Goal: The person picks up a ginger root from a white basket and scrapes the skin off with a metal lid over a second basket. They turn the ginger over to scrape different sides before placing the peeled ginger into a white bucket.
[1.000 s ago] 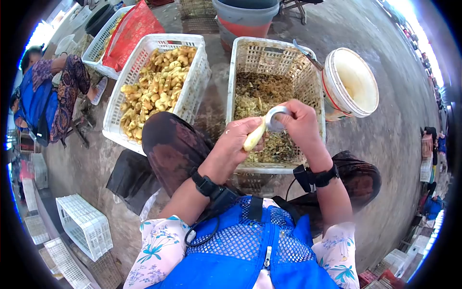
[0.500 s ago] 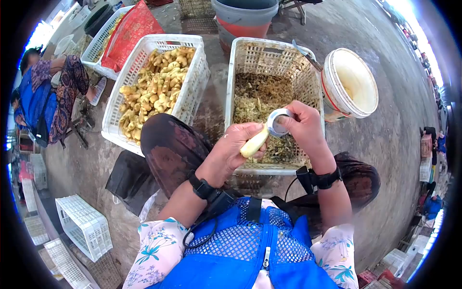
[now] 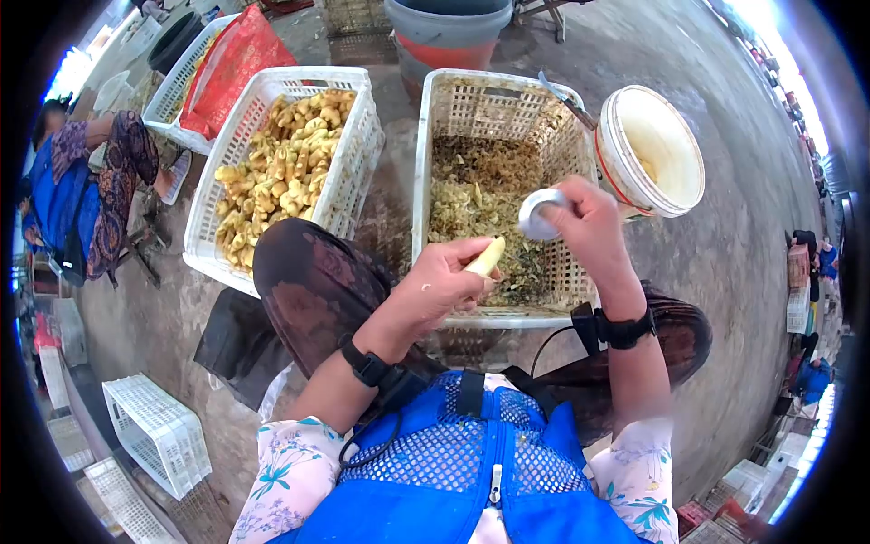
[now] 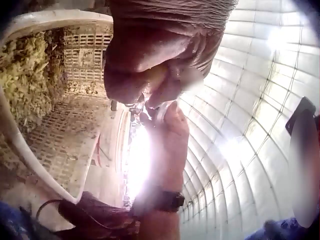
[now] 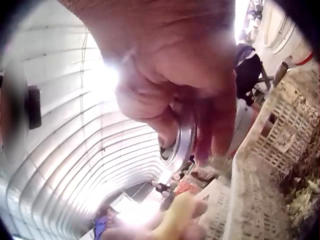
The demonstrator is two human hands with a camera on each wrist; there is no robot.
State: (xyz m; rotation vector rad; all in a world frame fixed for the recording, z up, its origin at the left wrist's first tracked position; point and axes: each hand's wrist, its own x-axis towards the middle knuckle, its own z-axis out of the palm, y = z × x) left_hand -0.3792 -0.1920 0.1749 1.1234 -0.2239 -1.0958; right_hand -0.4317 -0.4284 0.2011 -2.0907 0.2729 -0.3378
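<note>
In the head view a pale yellow peeled piece of ginger (image 3: 488,257) is pinched between thumb and fingers of my left hand (image 3: 446,281). My right hand (image 3: 591,227) grips a round silvery metal ring (image 3: 542,215), up and to the right of the ginger and apart from it. Both hands are over a white crate (image 3: 422,181) holding brown and yellowish scraps (image 3: 489,195). The right wrist view shows the metal ring (image 5: 184,145) between thumb and fingers, with the ginger (image 5: 176,215) below it.
A white crate of ginger pieces (image 3: 288,163) stands to the left of the scrap crate. A white bucket (image 3: 654,150) is at its right, a knife (image 3: 566,100) lies at its rim, and a grey and red bucket (image 3: 446,45) stands behind. Another person (image 3: 68,204) sits far left.
The metal ring has come away from the ginger as my right hand moved up and right. The ginger now points up and right, with less of it showing past my left fingers.
</note>
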